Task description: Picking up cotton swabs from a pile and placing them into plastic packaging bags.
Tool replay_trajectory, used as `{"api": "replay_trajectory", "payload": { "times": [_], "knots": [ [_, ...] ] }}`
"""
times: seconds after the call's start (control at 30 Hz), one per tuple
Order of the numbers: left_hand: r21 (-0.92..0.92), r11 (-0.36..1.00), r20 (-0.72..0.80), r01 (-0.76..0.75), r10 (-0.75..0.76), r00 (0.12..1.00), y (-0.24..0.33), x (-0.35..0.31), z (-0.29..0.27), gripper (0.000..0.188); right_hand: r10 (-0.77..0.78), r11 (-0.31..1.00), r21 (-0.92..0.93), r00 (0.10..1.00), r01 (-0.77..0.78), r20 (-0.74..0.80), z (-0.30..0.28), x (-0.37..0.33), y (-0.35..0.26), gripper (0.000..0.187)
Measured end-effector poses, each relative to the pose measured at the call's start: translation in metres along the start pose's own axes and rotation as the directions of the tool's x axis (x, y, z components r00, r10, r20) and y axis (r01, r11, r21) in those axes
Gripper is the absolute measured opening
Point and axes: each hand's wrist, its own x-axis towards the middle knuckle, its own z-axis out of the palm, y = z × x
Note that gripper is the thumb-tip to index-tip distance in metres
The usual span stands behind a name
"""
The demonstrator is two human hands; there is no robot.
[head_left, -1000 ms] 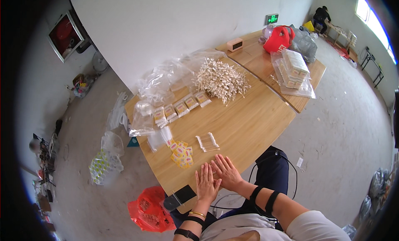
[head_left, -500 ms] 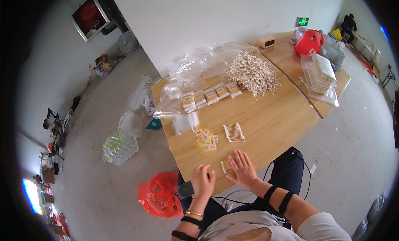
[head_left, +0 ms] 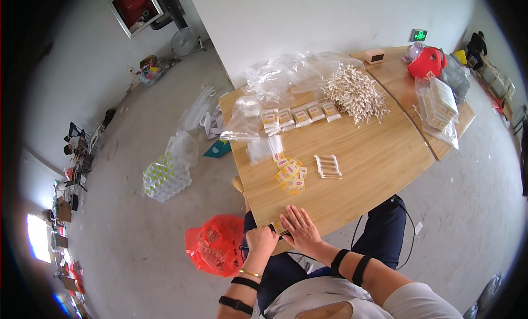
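Near the table's front edge lies a small clear packet of cotton swabs with a yellow card [head_left: 279, 227]. My right hand [head_left: 302, 232] is open and lies flat over its right part, fingers stretched out. Against its left end my left hand [head_left: 262, 240] is closed with curled fingers; what they hold, if anything, is hidden. Farther up the table is a neat row of loose cotton swabs [head_left: 328, 167]. To its left are a spread of yellow cards [head_left: 290, 176] and a stack of clear empty bags [head_left: 265, 149].
Several filled packets [head_left: 301, 117] stand in a row before crumpled clear plastic [head_left: 269, 79]. A large heap of cotton swabs [head_left: 355, 96] lies at the back. On the adjoining table are bagged packets [head_left: 440, 103] and a red bag [head_left: 427, 64]. A red plastic bag [head_left: 215, 244] sits on the floor.
My left hand has moved in against the packet's left end and its fingers have curled closed. The packet and my right hand have shifted left along the table edge. The head view has tilted.
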Motion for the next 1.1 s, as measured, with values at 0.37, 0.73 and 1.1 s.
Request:
{"api": "replay_trajectory", "payload": {
  "times": [0.37,0.73,1.1],
  "knots": [
    [-0.556,0.83,-0.056,0.05,-0.097,0.994,-0.032,-0.005,0.027,0.023,-0.014,1.0,-0.001,1.0,0.014,-0.01,0.003,0.0,-0.01,0.072],
    [-0.502,0.863,-0.264,-0.066,-0.08,0.961,-0.032,-0.009,0.024,0.019,-0.029,0.997,0.068,0.999,0.032,-0.039,0.007,0.009,-0.03,0.086],
    [-0.872,0.48,-0.221,0.096,-0.562,0.797,-0.055,-0.016,0.095,0.048,-0.153,0.986,-0.046,0.984,0.158,0.089,-0.006,0.016,0.001,0.097]
  ]
}}
